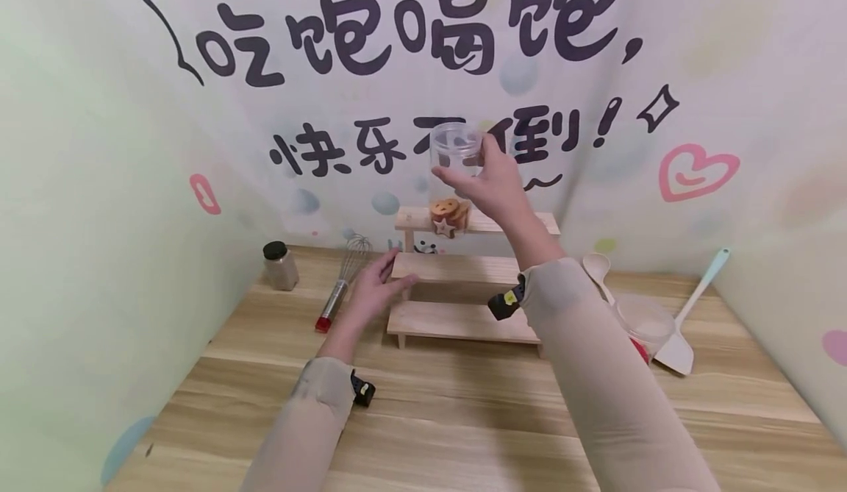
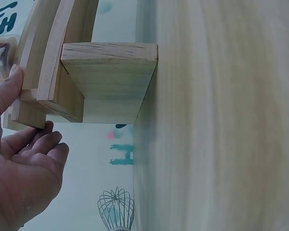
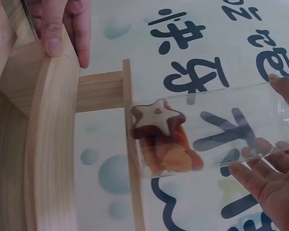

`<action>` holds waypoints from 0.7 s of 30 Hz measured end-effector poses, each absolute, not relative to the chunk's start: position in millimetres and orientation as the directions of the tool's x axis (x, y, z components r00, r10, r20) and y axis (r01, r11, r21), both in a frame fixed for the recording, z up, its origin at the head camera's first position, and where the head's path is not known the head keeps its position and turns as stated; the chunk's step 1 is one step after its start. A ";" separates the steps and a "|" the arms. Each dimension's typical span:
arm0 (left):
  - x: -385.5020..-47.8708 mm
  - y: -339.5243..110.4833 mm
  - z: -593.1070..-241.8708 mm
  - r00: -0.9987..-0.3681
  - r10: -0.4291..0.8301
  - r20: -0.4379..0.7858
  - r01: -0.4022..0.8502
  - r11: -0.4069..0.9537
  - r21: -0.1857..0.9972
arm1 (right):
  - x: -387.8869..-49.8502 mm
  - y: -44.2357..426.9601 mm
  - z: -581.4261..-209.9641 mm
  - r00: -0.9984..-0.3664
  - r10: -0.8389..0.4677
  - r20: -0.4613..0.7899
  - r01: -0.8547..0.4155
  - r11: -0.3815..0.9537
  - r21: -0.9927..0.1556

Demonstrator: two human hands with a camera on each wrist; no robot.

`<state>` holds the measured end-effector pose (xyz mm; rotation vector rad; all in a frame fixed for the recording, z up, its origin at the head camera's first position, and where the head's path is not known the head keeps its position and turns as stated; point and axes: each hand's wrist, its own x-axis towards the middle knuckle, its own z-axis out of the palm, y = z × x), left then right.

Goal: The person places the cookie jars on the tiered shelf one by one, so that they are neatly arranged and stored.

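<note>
My right hand (image 1: 486, 183) grips the upper end of a tall clear jar (image 1: 450, 183), thumb on one side and fingers on the other. Cookies, one star-shaped (image 3: 157, 119), lie in the bottom of the jar, at the top tier (image 1: 413, 218) of a wooden shelf. In the right wrist view the jar's base meets that tier's edge. My left hand (image 1: 380, 286) holds the left end of the middle tier (image 1: 456, 267); in the left wrist view the thumb of the left hand (image 2: 24, 178) is on one side of the wood, the fingers on the other.
Left of the shelf are a whisk (image 1: 339, 286) and a black-lidded jar (image 1: 282, 268). To the right lie a pale spoon (image 1: 598, 268), a clear round container (image 1: 643, 317) and a white spatula (image 1: 676, 351) with a light blue handle. A printed cloth (image 1: 331, 102) hangs behind.
</note>
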<state>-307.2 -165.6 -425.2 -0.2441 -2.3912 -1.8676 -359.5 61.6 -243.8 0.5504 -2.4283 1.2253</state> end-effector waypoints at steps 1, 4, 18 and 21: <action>-307.5 -165.4 -425.0 -0.982 0.064 0.175 0.186 0.238 0.953 | -361.1 61.0 -245.9 -0.863 -0.171 0.476 -0.486 0.542 -0.686; -307.8 -165.2 -424.7 -0.983 0.061 0.171 0.180 0.235 0.955 | -365.2 60.5 -252.4 -0.878 -0.167 0.449 -0.463 0.532 -0.709; -306.7 -163.1 -424.1 -0.985 0.060 0.162 0.172 0.240 0.955 | -369.8 62.1 -269.1 -0.906 -0.158 0.392 -0.416 0.497 -0.762; -306.4 -164.0 -424.3 -0.986 0.058 0.159 0.168 0.240 0.956 | -370.6 60.6 -272.2 -0.909 -0.162 0.384 -0.412 0.498 -0.763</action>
